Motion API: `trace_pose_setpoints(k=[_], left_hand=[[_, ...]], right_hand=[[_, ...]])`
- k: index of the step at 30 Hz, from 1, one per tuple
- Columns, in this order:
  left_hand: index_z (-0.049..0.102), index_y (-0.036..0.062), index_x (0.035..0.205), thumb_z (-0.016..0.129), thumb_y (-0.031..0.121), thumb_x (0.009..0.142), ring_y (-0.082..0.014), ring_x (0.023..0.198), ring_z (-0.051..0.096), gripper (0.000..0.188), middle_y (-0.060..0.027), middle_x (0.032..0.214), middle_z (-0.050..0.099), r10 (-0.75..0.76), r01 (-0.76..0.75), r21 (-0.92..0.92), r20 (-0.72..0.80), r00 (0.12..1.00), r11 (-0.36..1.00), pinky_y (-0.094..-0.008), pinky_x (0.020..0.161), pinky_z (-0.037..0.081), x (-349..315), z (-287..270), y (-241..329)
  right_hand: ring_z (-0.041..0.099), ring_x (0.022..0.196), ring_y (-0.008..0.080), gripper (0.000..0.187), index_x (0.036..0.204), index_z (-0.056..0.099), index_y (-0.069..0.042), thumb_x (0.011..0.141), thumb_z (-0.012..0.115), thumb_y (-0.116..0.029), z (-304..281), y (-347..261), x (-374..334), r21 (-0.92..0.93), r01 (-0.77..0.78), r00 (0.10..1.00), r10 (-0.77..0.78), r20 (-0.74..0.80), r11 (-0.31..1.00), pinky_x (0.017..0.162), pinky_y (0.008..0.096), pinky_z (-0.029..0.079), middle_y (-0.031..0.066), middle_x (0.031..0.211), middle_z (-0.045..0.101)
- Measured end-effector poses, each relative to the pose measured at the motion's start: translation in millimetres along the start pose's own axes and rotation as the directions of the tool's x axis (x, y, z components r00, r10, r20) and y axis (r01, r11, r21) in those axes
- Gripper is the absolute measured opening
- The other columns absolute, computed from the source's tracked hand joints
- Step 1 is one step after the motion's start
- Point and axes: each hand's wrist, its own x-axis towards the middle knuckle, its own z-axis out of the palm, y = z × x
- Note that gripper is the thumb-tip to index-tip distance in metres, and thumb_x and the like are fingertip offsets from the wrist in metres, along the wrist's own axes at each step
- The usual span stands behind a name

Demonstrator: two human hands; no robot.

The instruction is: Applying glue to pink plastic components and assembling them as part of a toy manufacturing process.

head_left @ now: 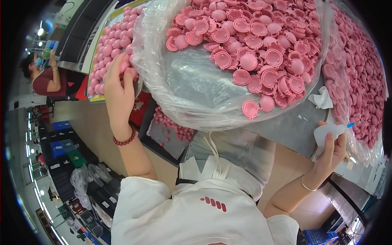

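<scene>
My left hand [119,87] reaches over a tray [94,99] of pink dome-shaped plastic parts [111,41], with its fingertips pinched on one pink part at the tray's near edge. My right hand [331,151] grips a small white squeeze bottle [328,131] with a blue tip, held at the right edge of the grey table [286,126]. Between the hands lies a big clear plastic bag [192,90], open and heaped with pink round caps [253,41].
A second clear bag of pink caps [363,77] lies at the far right. A crumpled white tissue [320,99] sits on the table near it. More pink parts [171,126] lie in a dark tray below the bag. Another person [45,73] sits at the far left.
</scene>
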Motion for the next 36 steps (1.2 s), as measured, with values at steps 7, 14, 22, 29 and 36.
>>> trace_pose_setpoints(k=[7, 14, 22, 29, 36], left_hand=[[0.032, 0.0036, 0.128, 0.031, 0.028, 0.090, -0.0285, 0.127, 0.021, 0.046, -0.0136, 0.135, 0.029, 0.041, -0.132, 0.325, 0.271, 0.962, 0.937, -0.0377, 0.102, 0.018, 43, 15, -56], [0.048, 0.0004, 0.115, 0.045, 0.025, 0.087, -0.0221, 0.098, 0.054, 0.037, -0.0139, 0.107, 0.056, 0.176, -0.173, -0.054, 0.072, 0.982, 0.983, -0.0293, 0.083, 0.041, 117, -1, -14], [0.045, 0.0202, 0.120, 0.041, 0.050, 0.082, -0.0306, 0.113, 0.042, 0.049, -0.0161, 0.125, 0.041, 0.668, -0.684, -0.035, 0.254, 0.699, 0.729, -0.0351, 0.094, 0.032, 173, 129, 91], [0.044, 0.0083, 0.120, 0.053, 0.036, 0.079, -0.0285, 0.116, 0.038, 0.050, -0.0141, 0.124, 0.039, 0.646, -0.520, -0.384, 0.430, 0.631, 0.763, -0.0343, 0.096, 0.029, 162, 128, 101], [0.047, 0.0126, 0.117, 0.057, 0.038, 0.074, -0.0301, 0.113, 0.040, 0.051, -0.0151, 0.126, 0.038, 0.676, -0.612, -0.310, 0.480, 0.559, 0.727, -0.0425, 0.095, 0.028, 104, 62, 95]], right_hand=[[0.055, 0.082, 0.0137, 0.027, 0.100, 0.049, 0.004, 0.082, 0.053, -0.017, 7, -2, 2, 0.017, 0.006, 1.000, -0.006, 0.017, 1.000, 0.075, 0.0241, 0.041, 0.0156, 0.090, 0.060], [0.056, 0.078, 0.0142, 0.032, 0.100, 0.048, 0.007, 0.079, 0.057, -0.015, 9, -4, -1, 0.150, 0.033, 0.996, -0.020, -0.085, 0.988, 0.068, 0.0234, 0.043, 0.0156, 0.086, 0.059], [0.052, 0.070, 0.0105, 0.030, 0.096, 0.049, 0.005, 0.080, 0.054, -0.019, 4, -9, -2, 0.062, 0.024, 0.997, -0.019, -0.079, 0.998, 0.064, 0.0215, 0.039, 0.0116, 0.080, 0.060], [0.051, 0.065, 0.0085, 0.023, 0.086, 0.050, 0.004, 0.075, 0.059, -0.013, 4, -10, -2, 0.067, 0.000, 0.998, 0.004, -0.070, 0.998, 0.060, 0.0197, 0.040, 0.0085, 0.075, 0.059], [0.049, 0.061, 0.0077, 0.018, 0.080, 0.051, 0.003, 0.071, 0.059, -0.010, 6, -14, 1, 0.034, 0.008, 1.000, -0.008, -0.008, 0.999, 0.057, 0.0193, 0.039, 0.0051, 0.068, 0.057]])
